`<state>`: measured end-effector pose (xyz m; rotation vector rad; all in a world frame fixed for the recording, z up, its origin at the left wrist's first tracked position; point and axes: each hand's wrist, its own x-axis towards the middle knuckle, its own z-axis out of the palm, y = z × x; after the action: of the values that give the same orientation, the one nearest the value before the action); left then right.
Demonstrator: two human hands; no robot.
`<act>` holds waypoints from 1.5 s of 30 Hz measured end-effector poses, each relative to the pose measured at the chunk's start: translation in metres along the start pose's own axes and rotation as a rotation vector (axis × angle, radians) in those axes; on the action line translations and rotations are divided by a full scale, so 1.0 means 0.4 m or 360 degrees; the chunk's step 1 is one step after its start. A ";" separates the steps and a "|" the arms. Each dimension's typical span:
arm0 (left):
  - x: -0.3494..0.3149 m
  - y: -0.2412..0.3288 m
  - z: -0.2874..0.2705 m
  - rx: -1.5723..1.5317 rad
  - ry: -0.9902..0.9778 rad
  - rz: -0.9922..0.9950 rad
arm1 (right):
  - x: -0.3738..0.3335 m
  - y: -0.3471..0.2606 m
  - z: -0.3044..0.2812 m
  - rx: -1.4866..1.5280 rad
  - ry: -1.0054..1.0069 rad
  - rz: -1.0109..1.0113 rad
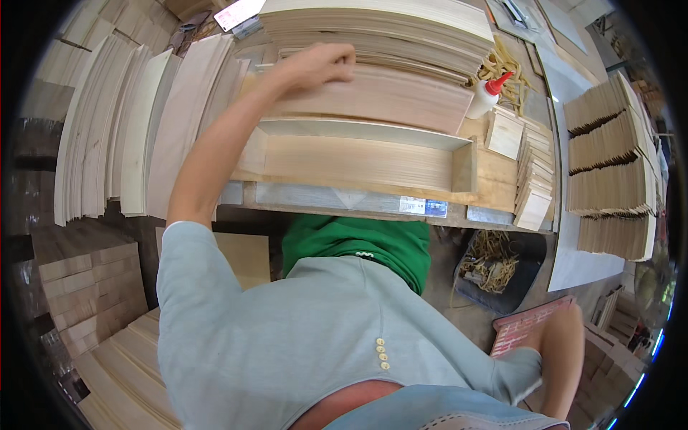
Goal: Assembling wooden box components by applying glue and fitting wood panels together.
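Board (380, 97) of pinkish wood, ahead of the person on the workbench (494, 172), its long axis running left to right across the body. The left hand (326, 64) is the nearer of the 2, set at the far long edge, left of the board's middle, fingers curled (whether they grip the wood or merely rest there cannot be told). The right arm (562, 358) bends at lower right, well apart; the right hand is out of view, its state unknown. Between board and body lies 1 shallow wooden box (464, 168), roughly parallel; beyond is a board stack (387, 32).
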<state>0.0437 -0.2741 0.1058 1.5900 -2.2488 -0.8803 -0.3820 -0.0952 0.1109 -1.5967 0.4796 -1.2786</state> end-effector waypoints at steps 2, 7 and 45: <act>-0.044 0.024 -0.062 -0.0019 0.0278 0.0280 | 0.012 -0.014 0.022 -0.0058 -0.0045 0.0009; -0.213 0.214 -0.183 -0.0256 0.0729 0.0132 | 0.062 -0.073 0.065 -0.0211 -0.0117 0.0094; -0.298 0.126 0.131 0.0370 0.0091 0.0006 | 0.183 0.147 -0.104 -0.1435 -0.0703 0.0650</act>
<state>0.0220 -0.1362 0.1113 1.6820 -2.3840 -0.5815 -0.3768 -0.1965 0.0944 -2.2729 1.1213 -0.3531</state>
